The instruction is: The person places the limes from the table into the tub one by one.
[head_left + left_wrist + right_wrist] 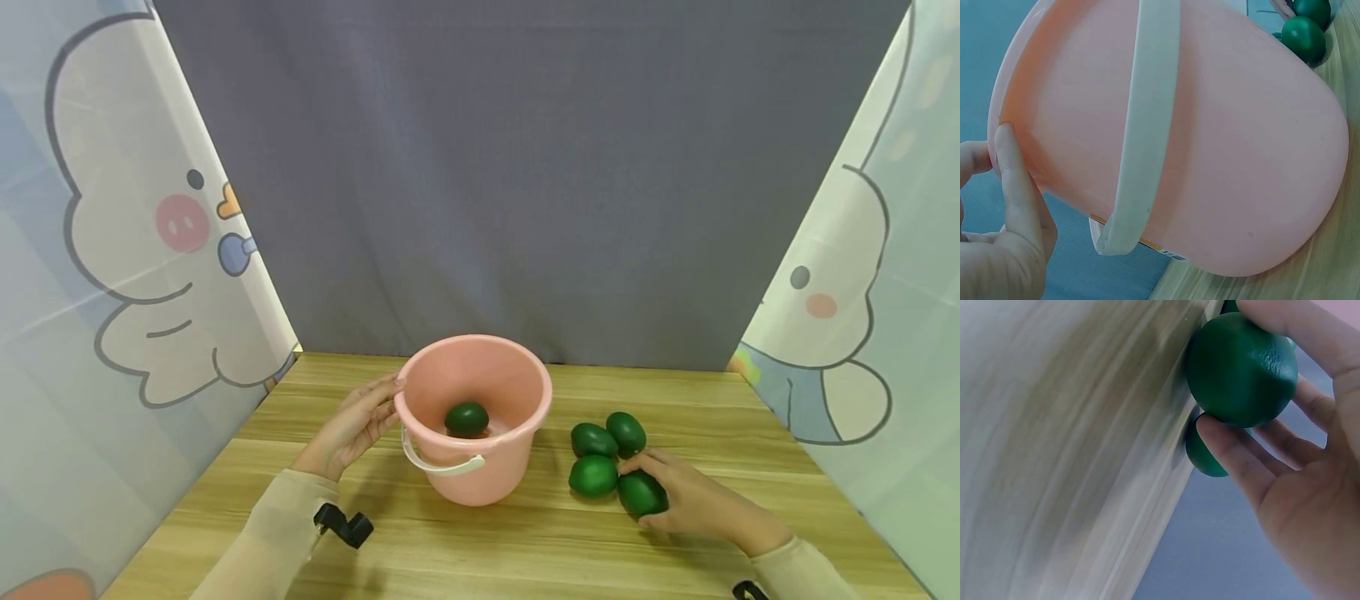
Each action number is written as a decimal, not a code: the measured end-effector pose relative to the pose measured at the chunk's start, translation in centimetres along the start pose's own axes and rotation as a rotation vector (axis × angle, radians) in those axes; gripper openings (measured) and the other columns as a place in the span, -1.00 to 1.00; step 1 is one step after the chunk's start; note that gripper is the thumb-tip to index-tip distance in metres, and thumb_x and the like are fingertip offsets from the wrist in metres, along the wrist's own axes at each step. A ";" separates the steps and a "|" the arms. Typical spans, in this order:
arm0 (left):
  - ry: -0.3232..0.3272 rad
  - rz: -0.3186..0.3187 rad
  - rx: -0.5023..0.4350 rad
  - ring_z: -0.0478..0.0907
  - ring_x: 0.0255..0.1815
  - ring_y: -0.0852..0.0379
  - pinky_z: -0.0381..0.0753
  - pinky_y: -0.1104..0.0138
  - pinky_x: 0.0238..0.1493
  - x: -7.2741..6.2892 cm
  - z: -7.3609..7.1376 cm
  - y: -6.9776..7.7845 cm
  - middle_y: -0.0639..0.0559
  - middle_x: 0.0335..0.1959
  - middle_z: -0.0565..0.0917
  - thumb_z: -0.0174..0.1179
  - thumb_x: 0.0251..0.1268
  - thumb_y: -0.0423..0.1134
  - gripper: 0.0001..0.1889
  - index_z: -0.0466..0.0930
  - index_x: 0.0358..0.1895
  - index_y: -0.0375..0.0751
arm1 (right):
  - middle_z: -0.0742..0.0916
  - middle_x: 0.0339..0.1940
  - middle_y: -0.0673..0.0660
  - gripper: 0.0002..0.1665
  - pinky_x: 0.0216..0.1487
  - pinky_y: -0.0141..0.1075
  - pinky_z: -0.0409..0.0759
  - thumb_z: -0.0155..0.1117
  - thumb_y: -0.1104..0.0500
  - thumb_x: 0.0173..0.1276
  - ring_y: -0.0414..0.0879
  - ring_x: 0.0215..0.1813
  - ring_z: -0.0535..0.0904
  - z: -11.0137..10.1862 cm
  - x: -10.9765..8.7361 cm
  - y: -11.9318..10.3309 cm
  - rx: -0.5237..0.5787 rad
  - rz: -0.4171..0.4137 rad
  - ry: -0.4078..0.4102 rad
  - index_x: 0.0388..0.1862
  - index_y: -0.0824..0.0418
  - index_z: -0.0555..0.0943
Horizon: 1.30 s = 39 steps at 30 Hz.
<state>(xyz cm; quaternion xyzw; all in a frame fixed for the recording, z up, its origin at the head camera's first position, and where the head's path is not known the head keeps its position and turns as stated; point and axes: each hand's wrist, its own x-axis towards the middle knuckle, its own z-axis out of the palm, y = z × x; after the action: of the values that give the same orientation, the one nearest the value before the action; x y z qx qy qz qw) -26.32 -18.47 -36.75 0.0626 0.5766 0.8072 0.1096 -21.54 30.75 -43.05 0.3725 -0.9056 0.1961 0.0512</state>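
A pink bucket [472, 467] with a white handle [442, 468] stands upright on the wooden table. At its left rim, my left hand [367, 421] pinches the edge, with fingers [1013, 162] on the wall just under the lip. One green lime [467, 419] lies inside the bucket. To the right of the bucket, my right hand [686, 496] grips another lime [1241, 369] between thumb and fingertips, low over the table. Three more limes [593, 477] sit bunched against its left and far side.
A dark grey cloth [495, 183] hangs behind the table's [420, 558] far edge. Printed cartoon curtains [135, 208] close off the left and right sides. The bucket's handle hangs down toward the near side.
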 end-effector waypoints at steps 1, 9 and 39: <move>0.003 -0.001 0.007 0.60 -0.22 0.31 0.66 0.59 -0.17 -0.1 0.0 0.0 -0.05 0.03 0.55 0.05 0.57 -0.27 -0.42 0.12 0.48 -0.47 | 0.56 0.15 0.19 -0.28 -0.14 -0.15 0.73 0.66 -0.02 0.05 0.23 0.09 0.58 0.0 0.0 0.0 0.005 0.002 -0.004 0.17 0.01 0.52; 0.013 -0.013 0.011 0.58 -0.25 0.32 0.66 0.59 -0.18 -0.1 -0.1 0.1 -0.03 0.04 0.53 0.04 0.58 -0.27 -0.44 0.12 0.49 -0.41 | 0.56 0.13 0.23 -0.30 -0.19 -0.25 0.72 0.65 0.08 0.07 0.18 0.04 0.59 0.0 -0.1 0.0 0.039 -0.020 -0.004 0.17 0.05 0.52; -0.020 0.004 0.007 0.60 -0.22 0.33 0.66 0.59 -0.15 0.2 -0.1 0.0 -0.04 0.04 0.55 0.04 0.58 -0.27 -0.41 0.08 0.49 -0.48 | 0.56 0.15 0.21 -0.36 -0.21 -0.28 0.69 0.58 -0.01 0.16 0.07 0.02 0.59 -0.9 0.0 -0.6 0.023 0.061 -0.020 0.18 0.05 0.53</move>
<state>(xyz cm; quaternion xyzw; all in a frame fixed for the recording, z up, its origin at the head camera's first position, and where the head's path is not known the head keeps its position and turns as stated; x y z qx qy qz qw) -26.55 -18.49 -36.81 0.0723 0.5783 0.8046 0.1136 -21.20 30.71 -42.04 0.3472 -0.9147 0.2043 0.0319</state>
